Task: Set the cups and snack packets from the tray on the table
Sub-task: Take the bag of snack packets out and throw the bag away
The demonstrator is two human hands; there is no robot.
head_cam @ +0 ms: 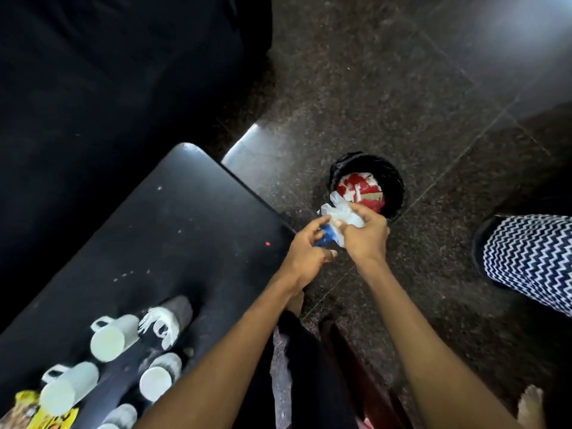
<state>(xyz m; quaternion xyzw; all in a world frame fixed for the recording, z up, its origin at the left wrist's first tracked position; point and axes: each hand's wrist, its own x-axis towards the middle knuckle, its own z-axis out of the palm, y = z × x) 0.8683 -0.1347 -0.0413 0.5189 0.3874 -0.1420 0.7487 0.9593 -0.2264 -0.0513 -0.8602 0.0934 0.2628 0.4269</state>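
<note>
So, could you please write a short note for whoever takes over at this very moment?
Left hand: grips the blue part of a crumpled wrapper.
Right hand: grips its clear plastic part, close by a black bin on the floor that holds red and white rubbish.
On the black table: four cups upside down near the front edge, and a yellow snack packet at the corner.
Done: those cups and that packet are set out.
Left: the wrapper is not yet in the bin; the tray is out of view.
</note>
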